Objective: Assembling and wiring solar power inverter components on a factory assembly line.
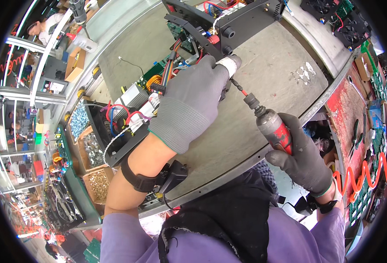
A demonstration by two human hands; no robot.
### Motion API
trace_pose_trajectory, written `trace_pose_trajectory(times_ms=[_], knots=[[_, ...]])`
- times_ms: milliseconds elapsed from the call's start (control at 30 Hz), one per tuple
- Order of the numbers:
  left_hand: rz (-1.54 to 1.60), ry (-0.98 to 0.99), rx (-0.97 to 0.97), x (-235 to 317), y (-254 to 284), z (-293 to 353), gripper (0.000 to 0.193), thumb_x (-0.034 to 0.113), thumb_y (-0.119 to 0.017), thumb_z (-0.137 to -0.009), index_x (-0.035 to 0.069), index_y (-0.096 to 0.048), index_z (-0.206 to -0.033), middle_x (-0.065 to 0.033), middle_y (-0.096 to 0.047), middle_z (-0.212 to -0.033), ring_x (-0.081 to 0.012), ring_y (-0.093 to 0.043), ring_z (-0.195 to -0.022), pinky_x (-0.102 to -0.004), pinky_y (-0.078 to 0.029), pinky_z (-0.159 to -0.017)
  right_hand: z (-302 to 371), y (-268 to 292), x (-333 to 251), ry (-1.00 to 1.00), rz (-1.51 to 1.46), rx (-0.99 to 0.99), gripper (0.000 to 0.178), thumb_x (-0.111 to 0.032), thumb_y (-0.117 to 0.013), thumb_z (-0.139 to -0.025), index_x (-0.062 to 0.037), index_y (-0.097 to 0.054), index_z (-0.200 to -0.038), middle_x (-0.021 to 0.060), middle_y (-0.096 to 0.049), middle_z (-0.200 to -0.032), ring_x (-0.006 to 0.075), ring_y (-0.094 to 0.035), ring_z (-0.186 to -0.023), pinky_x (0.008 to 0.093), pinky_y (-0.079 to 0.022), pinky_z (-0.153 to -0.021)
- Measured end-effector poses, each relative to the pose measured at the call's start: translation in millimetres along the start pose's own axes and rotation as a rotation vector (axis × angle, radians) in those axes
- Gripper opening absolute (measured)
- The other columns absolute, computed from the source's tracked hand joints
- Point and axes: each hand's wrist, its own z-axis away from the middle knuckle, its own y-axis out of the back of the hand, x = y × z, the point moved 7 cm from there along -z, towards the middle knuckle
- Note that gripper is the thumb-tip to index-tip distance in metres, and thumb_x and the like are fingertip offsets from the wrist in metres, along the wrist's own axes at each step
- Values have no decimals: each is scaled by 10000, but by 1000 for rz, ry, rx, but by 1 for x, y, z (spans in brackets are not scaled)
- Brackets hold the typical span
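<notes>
My right hand (305, 151), in a grey glove, is closed around a red and grey power screwdriver (273, 125). Its long bit slants up and left, with the tip close to the fingers of my left hand (193, 94). That hand wears a grey glove too, with white tape around one finger. It lies across an opened black metal chassis (257, 33), fingers curled, and what they grip is hidden. Around it show green circuit boards (156, 70), a rainbow ribbon cable (169, 65), a silver heat sink (134, 96) and red and white wires.
The work table (263, 83) has a metal edge. Bins of small screws (98, 184) stand at the left, near a white bottle (85, 42) and a hanging screwdriver (78, 11). Fans (353, 28) lie far right. An orange coiled hose (364, 177) hangs at right. Another person sits far left.
</notes>
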Motion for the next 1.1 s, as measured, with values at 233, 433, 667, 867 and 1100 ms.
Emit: trace_pose_trajectory(times_ms=[233,433,667,867,1100], knots=[[-18,-2,-2,0,-1,1,473,23,-639,-858,126,-604,-1319,-169,-617,-968,-361,-663,-827,-473,-523,-682,2,1,0,-20,23,2,715,-345,-787,-875,-82,-417,-1428,169,-697,-889,388,-731,-884,423,-545,-741],[5,-63,17,2,0,2,384,69,-595,-912,73,-599,-1295,-160,-607,-944,-348,-667,-831,-478,-529,-663,0,1,-2,-48,48,14,705,-358,-786,-874,-77,-434,-1416,178,-702,-878,396,-729,-886,433,-547,-744],[15,19,17,-4,2,10,670,-77,-692,-754,206,-595,-1355,-146,-657,-1066,-360,-661,-852,-457,-516,-739,4,2,-6,-21,146,25,787,-374,-841,-820,-74,-424,-1417,161,-708,-900,354,-736,-893,419,-553,-757],[43,-105,188,-4,31,35,654,18,-731,-774,246,-616,-1375,-151,-654,-1021,-350,-664,-913,-437,-532,-780,12,-7,10,-45,-154,45,1179,-547,-929,-603,-61,-344,-1504,139,-667,-1065,176,-646,-955,313,-527,-838],[402,286,26,-35,74,192,241,164,-783,-827,59,-767,-1043,-119,-694,-1011,-263,-692,-877,-345,-541,-748,8,-29,32,-240,-56,-211,1199,-570,-930,-608,-44,-357,-1521,103,-627,-1201,186,-598,-1095,345,-495,-946]])
